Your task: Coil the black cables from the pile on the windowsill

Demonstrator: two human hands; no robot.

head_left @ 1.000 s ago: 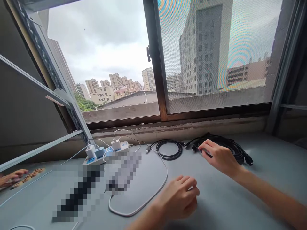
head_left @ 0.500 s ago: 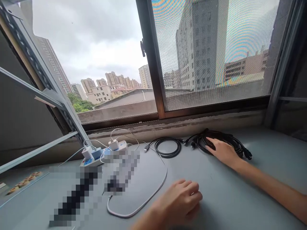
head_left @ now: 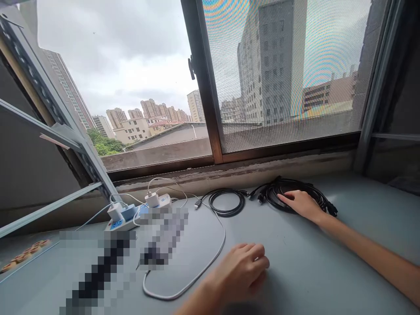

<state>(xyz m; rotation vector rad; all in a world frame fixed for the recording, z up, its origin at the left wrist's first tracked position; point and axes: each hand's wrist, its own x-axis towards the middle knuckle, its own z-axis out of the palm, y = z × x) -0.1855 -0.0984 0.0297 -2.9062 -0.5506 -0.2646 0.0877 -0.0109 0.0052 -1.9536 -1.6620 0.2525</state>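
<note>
On the grey tabletop [head_left: 295,271], my right hand [head_left: 303,205] reaches over a coiled bundle of black cables [head_left: 275,205]. Its thumb and fingers stretch out across the loops, and the far fingertips are partly hidden. Dark plugs [head_left: 332,209] stick out at the bundle's right end. Nearer to me, my left hand [head_left: 244,267] rests on the table with its fingers curled in, and nothing shows in it. Just left of the bundle lies a single black cable coil [head_left: 227,214], its plug [head_left: 197,204] pointing left.
A power strip [head_left: 123,224] with white chargers [head_left: 151,200] stands at the back left. A white cable [head_left: 197,280] loops across the table beside my left hand. Blurred-out items [head_left: 98,271] lie at the left. A metal shelf frame [head_left: 88,153] and window [head_left: 216,148] border the back.
The view has shifted slightly. My right hand has lifted a little at the wrist and its fingers have shifted over the cable bundle. My left hand keeps its curled pose.
</note>
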